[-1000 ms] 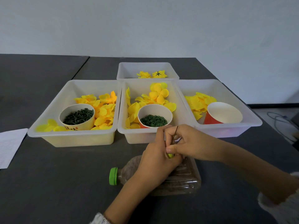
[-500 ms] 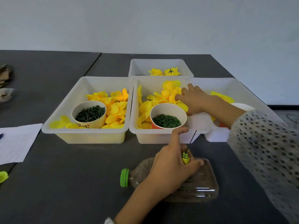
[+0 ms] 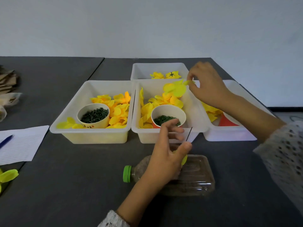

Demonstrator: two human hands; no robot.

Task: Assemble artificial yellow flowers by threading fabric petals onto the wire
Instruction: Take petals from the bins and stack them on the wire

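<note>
My left hand [image 3: 167, 154] pinches a thin dark wire [image 3: 189, 133] that stands upright above a clear plastic bottle [image 3: 193, 176] lying on its side. A small yellow piece shows under the thumb. My right hand [image 3: 206, 86] is raised over the middle bin [image 3: 193, 112] and pinches a yellow fabric petal [image 3: 176, 90] by its edge. More yellow petals [image 3: 157, 102] lie in that bin around a cup of green pieces [image 3: 167, 119].
A left bin [image 3: 65, 122] holds petals and a cup of dark green stems [image 3: 94, 114]. A right bin [image 3: 229, 133] holds petals and a red cup. A back bin [image 3: 142, 71] holds finished flowers [image 3: 165, 74]. Lined paper and a pen [image 3: 19, 143] lie left.
My right hand has lifted out of the middle bin with a yellow petal pinched in it. My left hand keeps holding the wire over the bottle, its fingers now spread more.
</note>
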